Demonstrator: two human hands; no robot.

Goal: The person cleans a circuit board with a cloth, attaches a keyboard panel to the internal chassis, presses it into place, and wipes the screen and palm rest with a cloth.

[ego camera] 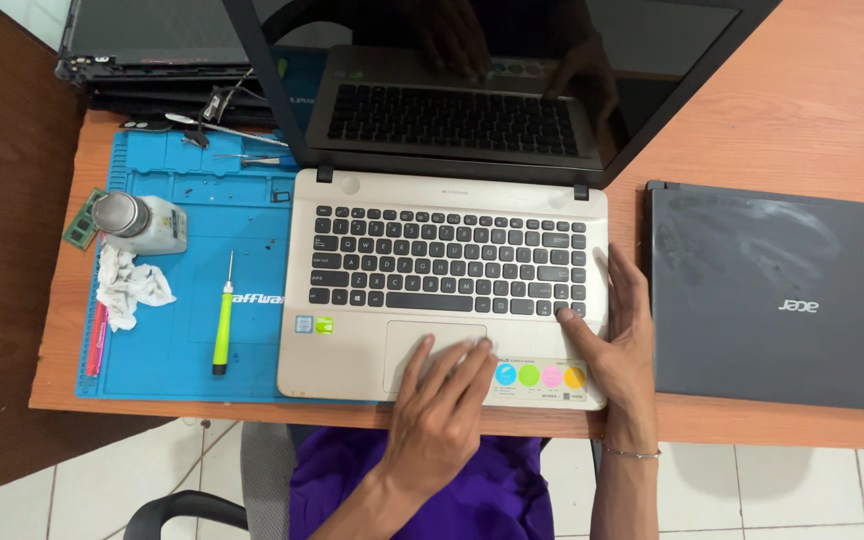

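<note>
An open gold laptop with a black keyboard sits in front of me on the wooden desk; its dark screen reflects the keys and my hands. My left hand lies flat with its fingers on the touchpad and the palm rest. My right hand rests on the laptop's right front corner, thumb touching the lower right keys, beside a strip of round coloured stickers. Neither hand holds anything.
A blue repair mat lies at left with a green-handled screwdriver, a crumpled tissue, a small white bottle and tweezers. A shut grey laptop lies at right. Dismantled laptop parts are stacked at back left.
</note>
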